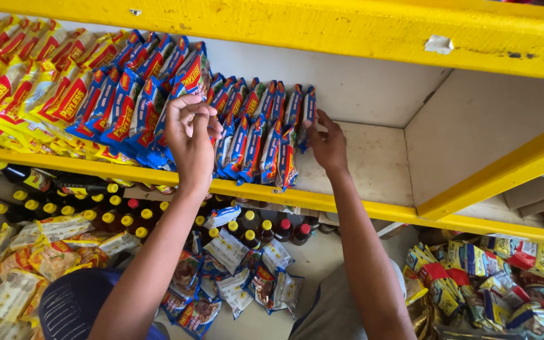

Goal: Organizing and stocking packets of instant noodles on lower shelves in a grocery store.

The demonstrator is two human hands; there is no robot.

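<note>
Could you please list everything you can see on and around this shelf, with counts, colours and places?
Blue packets: many, blue and red, upright rows, middle of shelf.
Yellow packets: many, yellow and red, shelf's left part.
Shelf frame: one, yellow, bare board at its right.
Bottles: many, dark, yellow and red caps, below shelf.
Loose packets: many, mixed colours, on floor.
Left hand: on the blue rows.
Right hand: fingers touching the rows' right end.

Blue-and-red packets (pixel 253 135), yellow-and-red packets (pixel 26 82), yellow shelf frame (pixel 347 28), yellow-capped dark bottles (pixel 96 211)
</note>
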